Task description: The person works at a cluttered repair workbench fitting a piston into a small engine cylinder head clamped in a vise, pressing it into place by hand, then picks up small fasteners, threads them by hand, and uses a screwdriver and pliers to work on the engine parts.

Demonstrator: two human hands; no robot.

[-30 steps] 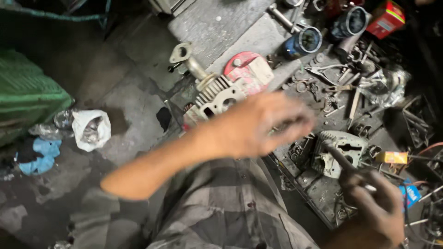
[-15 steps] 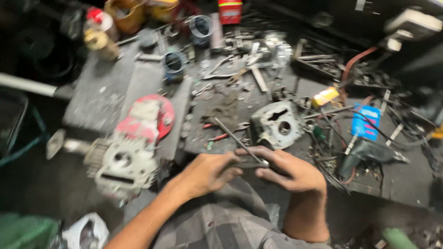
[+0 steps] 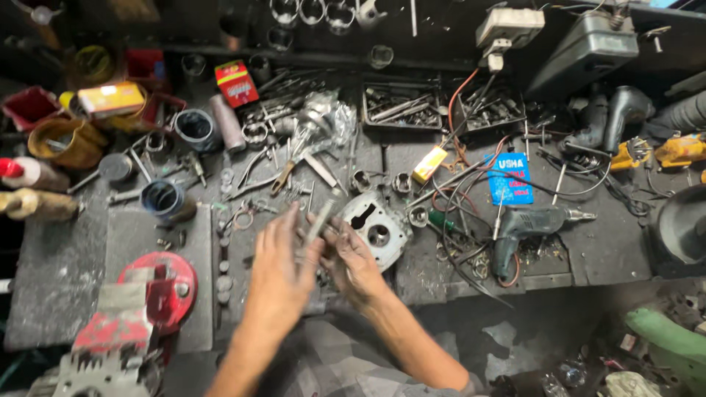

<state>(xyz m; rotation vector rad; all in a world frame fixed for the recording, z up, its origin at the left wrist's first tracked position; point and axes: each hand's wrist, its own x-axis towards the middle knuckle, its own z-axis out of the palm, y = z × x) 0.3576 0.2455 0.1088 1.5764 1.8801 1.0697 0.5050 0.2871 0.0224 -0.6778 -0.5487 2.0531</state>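
Note:
My left hand (image 3: 281, 273) and my right hand (image 3: 348, 259) meet over the front of a dirty workbench (image 3: 66, 272). Together they grip a thin grey metal rod-like tool (image 3: 321, 217) that slants up between them. The left hand's fingers are blurred. Just right of my right hand lies a grey metal engine head (image 3: 376, 228) with round holes. My grey checked trousers fill the bottom of the view.
A red bench vise (image 3: 151, 298) stands at the front left. A grey power drill (image 3: 526, 228) with tangled cables lies at the right. Loose wrenches, pliers, sockets, cups and small boxes crowd the back of the bench. A dark round pan (image 3: 680, 228) sits far right.
The view has swung from the floor and an engine part up to the bench. My hands have come together and taken hold of the thin metal tool.

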